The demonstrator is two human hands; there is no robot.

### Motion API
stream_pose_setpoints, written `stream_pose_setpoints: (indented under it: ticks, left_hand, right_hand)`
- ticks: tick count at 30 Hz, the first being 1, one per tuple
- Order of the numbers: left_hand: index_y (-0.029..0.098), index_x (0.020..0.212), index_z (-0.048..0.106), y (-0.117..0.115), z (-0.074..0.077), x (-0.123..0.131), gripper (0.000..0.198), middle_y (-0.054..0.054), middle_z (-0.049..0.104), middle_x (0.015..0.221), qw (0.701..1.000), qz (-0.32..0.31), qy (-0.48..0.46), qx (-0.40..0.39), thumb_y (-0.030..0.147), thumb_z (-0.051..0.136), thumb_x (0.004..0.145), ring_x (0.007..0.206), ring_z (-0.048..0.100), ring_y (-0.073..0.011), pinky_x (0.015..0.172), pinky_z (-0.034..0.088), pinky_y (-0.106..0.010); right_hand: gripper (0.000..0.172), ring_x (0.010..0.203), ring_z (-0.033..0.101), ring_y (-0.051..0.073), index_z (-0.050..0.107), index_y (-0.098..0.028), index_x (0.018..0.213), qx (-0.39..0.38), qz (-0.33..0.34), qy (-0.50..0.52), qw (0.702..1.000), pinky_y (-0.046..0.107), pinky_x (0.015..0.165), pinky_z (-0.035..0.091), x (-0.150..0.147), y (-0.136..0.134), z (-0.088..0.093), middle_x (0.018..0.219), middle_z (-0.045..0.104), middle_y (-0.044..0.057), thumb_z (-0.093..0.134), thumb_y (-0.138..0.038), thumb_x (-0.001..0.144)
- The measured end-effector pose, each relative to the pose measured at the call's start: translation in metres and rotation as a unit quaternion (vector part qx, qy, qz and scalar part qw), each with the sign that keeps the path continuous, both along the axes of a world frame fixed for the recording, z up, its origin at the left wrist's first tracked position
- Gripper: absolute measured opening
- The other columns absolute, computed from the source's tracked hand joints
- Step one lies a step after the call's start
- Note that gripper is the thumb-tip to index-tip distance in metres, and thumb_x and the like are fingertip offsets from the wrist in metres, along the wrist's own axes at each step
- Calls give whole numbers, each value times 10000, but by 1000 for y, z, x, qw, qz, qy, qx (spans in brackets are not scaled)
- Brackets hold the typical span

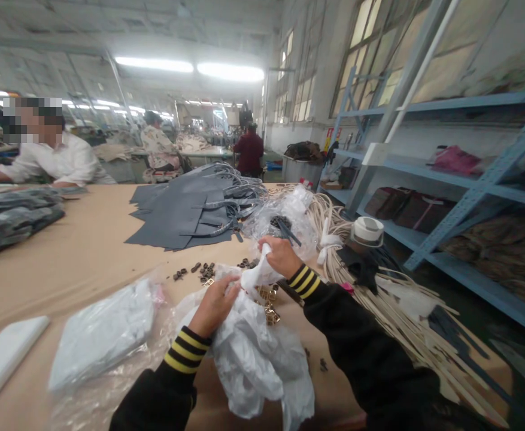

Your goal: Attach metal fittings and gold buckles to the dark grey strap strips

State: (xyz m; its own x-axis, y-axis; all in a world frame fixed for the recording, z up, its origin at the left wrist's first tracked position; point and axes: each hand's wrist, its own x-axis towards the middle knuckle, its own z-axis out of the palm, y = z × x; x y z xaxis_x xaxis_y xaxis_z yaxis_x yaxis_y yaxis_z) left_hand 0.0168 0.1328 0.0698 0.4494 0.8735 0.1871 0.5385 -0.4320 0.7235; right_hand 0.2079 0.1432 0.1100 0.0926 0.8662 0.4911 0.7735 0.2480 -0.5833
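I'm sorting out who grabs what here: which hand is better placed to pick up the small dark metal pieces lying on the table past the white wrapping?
Probably the left hand. It grips the white wrapping right beside the dark metal pieces, which lie just beyond it. The right hand pinches the wrapping's twisted top, farther off.

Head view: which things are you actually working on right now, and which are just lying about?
In hand:
left hand and right hand, both gripping the white plastic bag
brass buckles beside it

Lying about:
grey cut pieces
cream straps
tape roll
clear packet
white pad
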Motion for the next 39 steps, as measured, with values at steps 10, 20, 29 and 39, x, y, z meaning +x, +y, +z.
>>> stream_pose_setpoints:
  ticks: [10,20,29,39]
  left_hand:
    - [107,1130,454,-15,4,-4,534,-135,584,1063,998,36,-16,-56,454,449,725,906,570,-234,802,434,-368]
    - [109,1195,368,-21,10,-1,611,-134,560,1093,997,30,-54,-47,456,488,707,954,546,-245,815,419,-375]
    - [112,829,560,5,18,22,253,-96,620,717,994,92,46,31,267,383,738,695,569,-218,615,395,-290]
    - [162,533,420,0,19,-5,289,23,454,517,996,39,-86,-10,316,319,756,509,406,-105,479,316,-205]
  right_hand:
    - [331,801,586,173,601,-151,826,10,0,-89,996,251,751,421,-7,6,23,837,658,54,385,-30,606]
    - [357,846,574,182,607,-163,872,8,14,-104,994,262,789,403,-12,9,33,880,653,41,390,-24,624]
    - [305,855,567,179,563,-153,990,-11,149,-147,978,268,774,412,-49,-9,11,919,630,74,460,-96,710]
    - [212,748,590,161,639,-163,741,-96,4,-5,995,266,730,434,12,-9,-70,739,656,42,446,-81,711]
